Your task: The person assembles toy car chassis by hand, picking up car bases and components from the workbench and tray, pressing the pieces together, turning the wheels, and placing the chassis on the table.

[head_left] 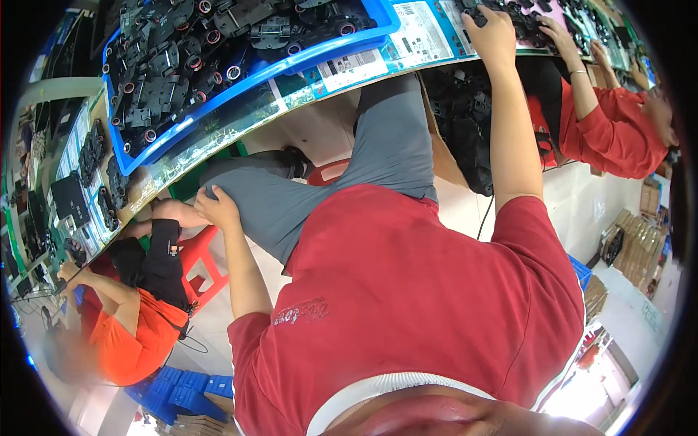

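Note:
My right hand [493, 35] reaches to the far edge of the worktable, its fingers closed around a black plastic part [476, 14] that is partly hidden and cut off by the frame's top. My left hand [219, 209] lies on my grey-trousered thigh [254, 200] with its fingers spread and nothing in them. Between the hands, on the table, stands a blue tray [243, 129] heaped with black toy car chassis [163, 87], some with red- or white-ringed wheels. More black parts [520, 22] lie just right of my right hand.
Printed sheets [422, 33] cover the tabletop. At right a co-worker in a red sleeve [607, 138] handles parts; at left another in orange [134, 334] works at the table. A red stool [200, 265], blue crates [178, 392] and a box of black parts [465, 123] stand below.

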Action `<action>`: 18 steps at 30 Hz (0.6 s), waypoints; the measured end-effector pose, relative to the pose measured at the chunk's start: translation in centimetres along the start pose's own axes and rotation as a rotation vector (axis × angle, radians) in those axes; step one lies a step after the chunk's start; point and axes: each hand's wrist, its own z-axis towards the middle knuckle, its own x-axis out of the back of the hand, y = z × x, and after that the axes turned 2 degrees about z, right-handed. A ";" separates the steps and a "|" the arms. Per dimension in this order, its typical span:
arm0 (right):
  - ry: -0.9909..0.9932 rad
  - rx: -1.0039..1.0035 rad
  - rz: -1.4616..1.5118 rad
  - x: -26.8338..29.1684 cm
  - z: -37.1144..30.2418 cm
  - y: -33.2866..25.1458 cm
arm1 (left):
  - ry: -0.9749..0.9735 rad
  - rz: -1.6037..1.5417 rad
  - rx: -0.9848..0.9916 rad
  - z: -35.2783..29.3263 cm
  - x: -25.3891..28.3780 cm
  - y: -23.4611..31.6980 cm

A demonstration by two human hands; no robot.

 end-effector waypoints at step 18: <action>0.051 0.202 -0.050 -2.5 -1.4 1.7 | -0.003 -0.061 -0.003 -0.2 -0.1 -0.6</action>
